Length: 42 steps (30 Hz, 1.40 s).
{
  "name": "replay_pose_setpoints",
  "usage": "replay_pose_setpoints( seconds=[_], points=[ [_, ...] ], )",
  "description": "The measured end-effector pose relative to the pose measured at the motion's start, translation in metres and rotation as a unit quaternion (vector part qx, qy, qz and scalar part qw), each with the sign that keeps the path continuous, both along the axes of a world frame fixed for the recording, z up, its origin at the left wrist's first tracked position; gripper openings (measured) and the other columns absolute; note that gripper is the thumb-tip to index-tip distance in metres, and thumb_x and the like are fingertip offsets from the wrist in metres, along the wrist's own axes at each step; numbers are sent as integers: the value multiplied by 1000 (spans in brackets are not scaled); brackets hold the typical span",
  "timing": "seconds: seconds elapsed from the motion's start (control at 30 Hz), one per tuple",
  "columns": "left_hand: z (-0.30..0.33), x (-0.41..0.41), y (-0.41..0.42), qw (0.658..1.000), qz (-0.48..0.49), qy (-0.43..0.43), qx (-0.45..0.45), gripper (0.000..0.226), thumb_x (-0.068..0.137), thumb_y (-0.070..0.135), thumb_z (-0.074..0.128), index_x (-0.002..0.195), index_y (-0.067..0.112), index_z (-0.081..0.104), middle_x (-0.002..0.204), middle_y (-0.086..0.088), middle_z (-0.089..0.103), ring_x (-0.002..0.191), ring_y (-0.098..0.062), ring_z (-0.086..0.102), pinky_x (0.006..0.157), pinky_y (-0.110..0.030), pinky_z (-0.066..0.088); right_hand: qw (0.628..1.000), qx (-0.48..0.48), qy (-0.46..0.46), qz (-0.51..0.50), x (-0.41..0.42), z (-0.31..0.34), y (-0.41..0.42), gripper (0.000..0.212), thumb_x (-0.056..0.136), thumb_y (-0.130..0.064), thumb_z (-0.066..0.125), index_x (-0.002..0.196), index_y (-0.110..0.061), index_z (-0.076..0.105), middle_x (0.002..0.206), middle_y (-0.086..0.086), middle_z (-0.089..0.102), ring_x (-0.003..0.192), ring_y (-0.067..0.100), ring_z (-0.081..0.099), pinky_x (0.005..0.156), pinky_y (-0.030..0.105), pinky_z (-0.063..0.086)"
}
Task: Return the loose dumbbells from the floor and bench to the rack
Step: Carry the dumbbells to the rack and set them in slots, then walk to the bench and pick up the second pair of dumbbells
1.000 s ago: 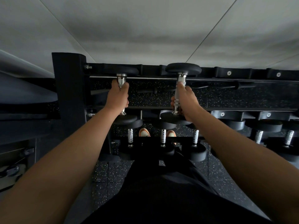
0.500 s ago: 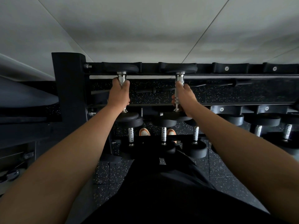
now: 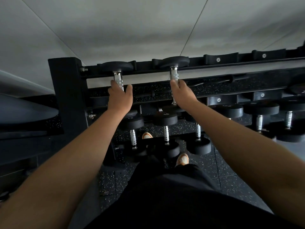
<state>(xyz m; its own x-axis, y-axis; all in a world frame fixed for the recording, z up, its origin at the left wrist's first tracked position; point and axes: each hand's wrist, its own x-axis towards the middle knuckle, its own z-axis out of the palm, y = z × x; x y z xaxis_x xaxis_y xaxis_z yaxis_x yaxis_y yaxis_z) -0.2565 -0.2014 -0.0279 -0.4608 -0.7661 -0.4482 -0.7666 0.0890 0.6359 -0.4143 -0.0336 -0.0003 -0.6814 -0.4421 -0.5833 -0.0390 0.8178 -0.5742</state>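
Observation:
Two black dumbbells with chrome handles lie across the top tier of the black rack (image 3: 67,90). The left dumbbell (image 3: 118,78) has its far head in a cradle. My left hand (image 3: 119,98) rests on its handle with thumb and fingers spread apart, the chrome showing between them. The right dumbbell (image 3: 174,74) also has its far head seated on the back rail. My right hand (image 3: 181,95) lies on the near part of its handle, thumb on one side and fingers curled on the other. The near heads are hidden under my hands and wrists.
Several more dumbbells (image 3: 165,119) sit on the lower tier, with others (image 3: 260,109) to the right. Empty cradles (image 3: 219,58) run along the top tier to the right. My orange-and-white shoes (image 3: 182,159) stand on speckled rubber floor (image 3: 222,176). A grey wall rises behind the rack.
The right dumbbell came down from above the rail onto the top tier. Both hands slid back toward me along the handles, and my left hand's fingers have loosened and spread.

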Motion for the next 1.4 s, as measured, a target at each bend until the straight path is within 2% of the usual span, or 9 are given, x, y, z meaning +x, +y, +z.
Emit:
replay_pose_setpoints(
  seconds=[0.1,0.2,0.27,0.37,0.5,0.67,0.97,1.27,1.4],
  points=[
    [10,2,25,999,-34,-27,-30,85,98,56,41,158,11,2,164,-20,2,149,-38,19,118,-49,27,999,-2,27,30,10,2,17,67,100,-63,22,143,-16,44,122,9,60,103,26,61,88,44,53],
    [19,0,53,990,-98,-54,-85,78,96,61,34,158,15,17,166,-15,-6,152,-37,-1,121,-56,16,997,11,46,62,26,2,50,69,98,-64,23,145,-19,44,139,10,56,126,30,55,103,51,47],
    [21,0,76,984,-155,-36,-82,74,98,59,35,158,18,19,166,-14,-4,153,-32,-4,123,-52,11,995,24,58,74,40,3,81,73,98,-66,24,155,-20,32,160,5,36,149,29,29,119,51,29],
    [13,10,116,954,-277,-34,-110,71,100,56,37,158,18,21,167,-12,-2,154,-28,-4,123,-49,11,993,45,79,77,66,2,134,73,101,-62,29,161,-22,17,169,-2,12,156,25,2,125,45,8],
    [-4,34,168,899,-402,-92,-150,72,100,53,39,158,13,20,167,-14,2,153,-32,-1,122,-51,12,991,63,84,79,114,-3,211,74,101,-63,30,161,-22,15,170,-2,7,156,24,-5,125,43,0],
    [-16,60,249,823,-528,-148,-147,73,99,56,37,158,18,18,168,-7,1,154,-27,-2,122,-49,11,996,68,65,2,188,-13,308,74,101,-64,28,161,-21,18,170,-1,6,156,24,-8,125,47,-3],
    [-15,93,435,616,-755,-162,-153,70,100,54,34,158,19,17,168,-4,8,154,-23,2,122,-48,9,971,74,-23,-227,352,-28,458,75,101,-63,27,161,-18,18,170,2,7,156,26,-4,124,47,1],
    [-13,124,582,361,-906,-133,-177,72,100,58,32,159,19,17,168,-5,7,154,-23,1,123,-49,9,885,86,-76,-451,461,-41,535,74,102,-61,28,160,-17,19,169,4,12,156,28,2,124,49,6],
    [-21,127,642,262,-941,-116,-182,70,101,56,33,158,19,17,167,-4,9,154,-23,2,123,-49,8,843,101,-91,-520,484,-43,561,73,102,-60,29,160,-17,20,169,4,12,156,29,4,124,49,7]
  ],
)
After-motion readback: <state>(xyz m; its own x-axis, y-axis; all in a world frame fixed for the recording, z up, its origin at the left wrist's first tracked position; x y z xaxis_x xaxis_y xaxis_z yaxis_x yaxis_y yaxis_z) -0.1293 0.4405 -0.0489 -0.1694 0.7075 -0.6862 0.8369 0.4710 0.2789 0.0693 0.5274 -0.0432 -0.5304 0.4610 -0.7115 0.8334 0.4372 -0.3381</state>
